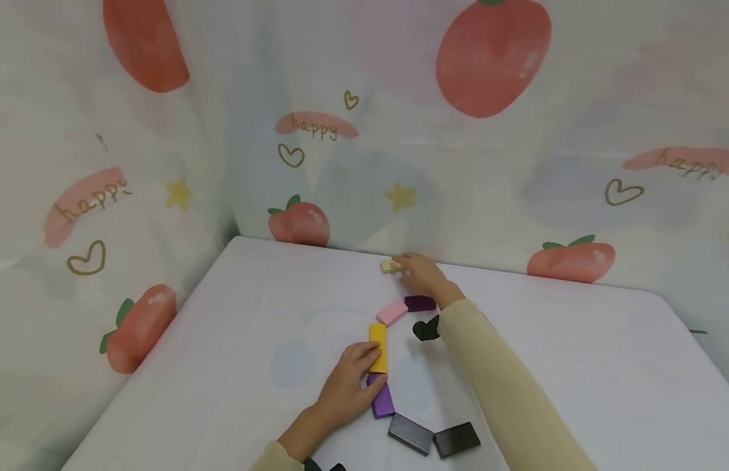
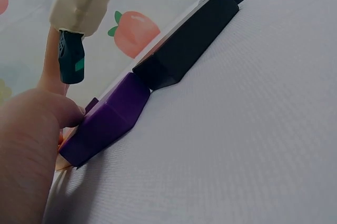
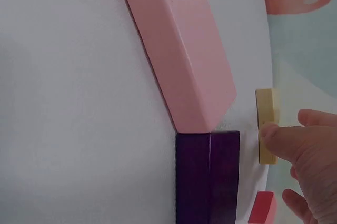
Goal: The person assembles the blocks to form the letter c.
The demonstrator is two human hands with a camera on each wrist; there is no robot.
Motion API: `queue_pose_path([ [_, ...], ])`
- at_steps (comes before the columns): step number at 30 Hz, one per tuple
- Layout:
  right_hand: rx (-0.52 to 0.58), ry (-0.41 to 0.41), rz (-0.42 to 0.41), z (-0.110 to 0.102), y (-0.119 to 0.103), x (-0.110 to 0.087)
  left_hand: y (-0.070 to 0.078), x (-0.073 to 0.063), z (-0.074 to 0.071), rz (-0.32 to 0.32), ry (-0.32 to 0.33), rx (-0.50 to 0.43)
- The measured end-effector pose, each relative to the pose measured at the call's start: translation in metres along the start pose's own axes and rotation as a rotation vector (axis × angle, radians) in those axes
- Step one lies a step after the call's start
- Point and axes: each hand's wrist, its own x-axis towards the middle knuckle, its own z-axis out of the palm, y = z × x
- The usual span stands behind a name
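Note:
Rectangular blocks form a curved, end-to-end row on the white tabletop in the head view. My left hand [image 1: 348, 387] rests along the row's left side, fingertips touching the yellow block [image 1: 378, 330] and thumb against the purple block [image 1: 384, 404]. In the left wrist view the thumb meets the purple block's [image 2: 108, 121] edge. Near the back edge my right hand [image 1: 424, 273] pinches one end of a cream block [image 1: 390, 267]. The right wrist view shows my thumb on that cream block [image 3: 266, 108]; its underside is hidden.
A pink block [image 1: 392, 312] and a dark purple block [image 1: 420, 303] continue the row below the right hand. A grey block [image 1: 410, 433] and a black block [image 1: 457, 439] lie at the near end. A red block [image 3: 262, 207] shows beside the right hand. A printed cloth [image 1: 364, 183] hangs behind.

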Motion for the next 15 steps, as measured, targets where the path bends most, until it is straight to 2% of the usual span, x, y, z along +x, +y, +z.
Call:
queue_pose_path([
  [7,0.025,0.030,-0.033,0.001,-0.001,0.001,0.002,0.002,0.002,0.021,-0.005,0.025],
  [12,-0.052,-0.024,-0.024,0.009,-0.001,0.007,0.002,0.002,0.001,0.033,0.007,0.037],
  [15,-0.087,-0.022,-0.033,0.013,-0.003,0.012,0.001,0.002,0.000,0.024,0.012,0.046],
])
